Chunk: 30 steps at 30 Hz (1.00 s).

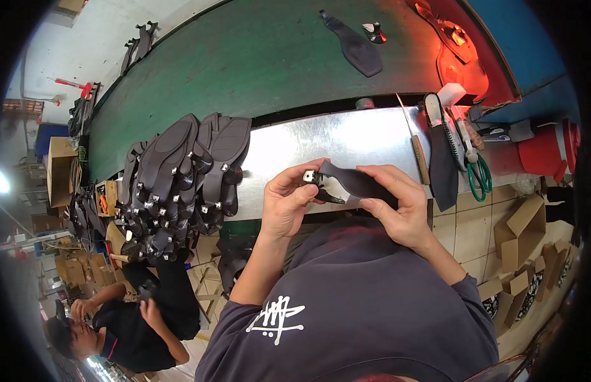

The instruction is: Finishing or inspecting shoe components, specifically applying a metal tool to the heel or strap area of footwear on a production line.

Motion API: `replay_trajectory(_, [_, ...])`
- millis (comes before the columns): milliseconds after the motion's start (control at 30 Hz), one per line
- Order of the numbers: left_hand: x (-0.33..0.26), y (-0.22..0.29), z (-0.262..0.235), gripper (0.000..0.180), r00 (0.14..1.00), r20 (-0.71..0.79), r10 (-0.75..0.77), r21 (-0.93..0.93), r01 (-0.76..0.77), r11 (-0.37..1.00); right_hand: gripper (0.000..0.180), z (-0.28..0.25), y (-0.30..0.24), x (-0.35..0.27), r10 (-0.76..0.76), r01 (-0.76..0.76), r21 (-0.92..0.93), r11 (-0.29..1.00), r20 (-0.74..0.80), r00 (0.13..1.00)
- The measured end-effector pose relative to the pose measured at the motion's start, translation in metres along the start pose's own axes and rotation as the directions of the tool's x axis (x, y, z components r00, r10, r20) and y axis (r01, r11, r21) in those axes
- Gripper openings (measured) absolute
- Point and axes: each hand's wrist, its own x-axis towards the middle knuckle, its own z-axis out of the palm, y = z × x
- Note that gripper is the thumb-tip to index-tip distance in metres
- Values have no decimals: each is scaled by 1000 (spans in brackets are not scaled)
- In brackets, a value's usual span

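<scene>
My left hand [288, 202] and my right hand [397, 207] together hold one dark shoe sole [353, 181] above the front edge of the shiny metal shelf [333, 140]. The left fingers pinch the sole's heel end, where a small pale block [309, 176] sits. My right hand wraps the wider front part. A pile of several similar dark soles [187, 178] lies on the shelf just left of my left hand.
A green conveyor belt [244, 63] runs behind the shelf, carrying a single dark sole [356, 44]. Green-handled scissors [479, 175], a wooden-handled tool [418, 153] and another sole lie at the right. Cardboard pieces [521, 232] cover the floor. A person in black [142, 318] crouches lower left.
</scene>
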Motion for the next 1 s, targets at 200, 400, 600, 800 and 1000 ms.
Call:
replay_trajectory(200, [2,0,0,33,999,46,17,-17,-17,1000,39,0,2,-2,-52,53,-37,998,35,998])
replay_trajectory(400, [2,-1,-1,33,999,40,20,-26,-19,999,39,1,4,-1,-63,65,-41,997,36,997])
replay_trajectory(600, [3,-2,-2,34,999,38,13,-34,-11,999,39,1,5,-2,-63,65,-58,996,38,997])
replay_trajectory(800, [2,-3,-2,34,1000,8,16,-11,-16,1000,40,1,6,-1,-81,84,-81,993,40,996])
replay_trajectory(1000, [1,-3,-1,35,998,18,61,42,-62,997,38,1,4,-1,-118,122,-168,978,34,992])
